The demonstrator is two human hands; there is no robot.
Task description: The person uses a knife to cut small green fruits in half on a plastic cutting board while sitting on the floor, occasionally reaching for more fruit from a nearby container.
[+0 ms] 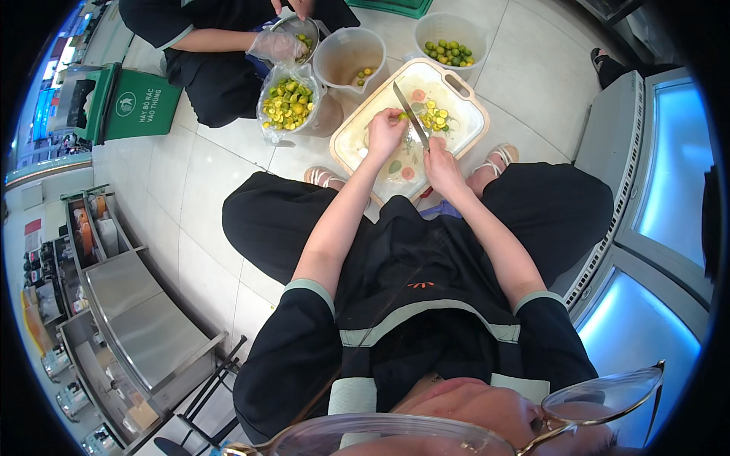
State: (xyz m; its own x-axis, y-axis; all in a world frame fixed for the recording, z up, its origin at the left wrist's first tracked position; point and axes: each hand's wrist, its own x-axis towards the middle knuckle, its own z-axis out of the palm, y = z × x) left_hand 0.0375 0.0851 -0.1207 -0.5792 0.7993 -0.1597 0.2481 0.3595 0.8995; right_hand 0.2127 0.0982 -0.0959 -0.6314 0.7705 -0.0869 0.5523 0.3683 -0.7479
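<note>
Over the patterned tray [379, 181] on the floor, my left hand [388, 134] pinches a small green citrus fruit [403, 116] between its fingertips. My right hand [442, 165] grips the handle of a long knife [412, 117], whose blade points away from me and lies right beside the fruit. A heap of cut citrus pieces [436, 118], yellow inside, rests on the tray to the right of the blade. Whole green citrus fruits [449, 52] fill the bottom of a translucent bucket [478, 28] beyond the tray.
Another translucent bucket [348, 48] holds a few fruits. Left of it, a bag-lined bucket [315, 117] is full of squeezed-looking citrus halves [288, 102]. A co-worker's gloved hand [279, 47] reaches into a metal pot [311, 27]. A green bin [142, 105] stands left, glass-door coolers [676, 165] right.
</note>
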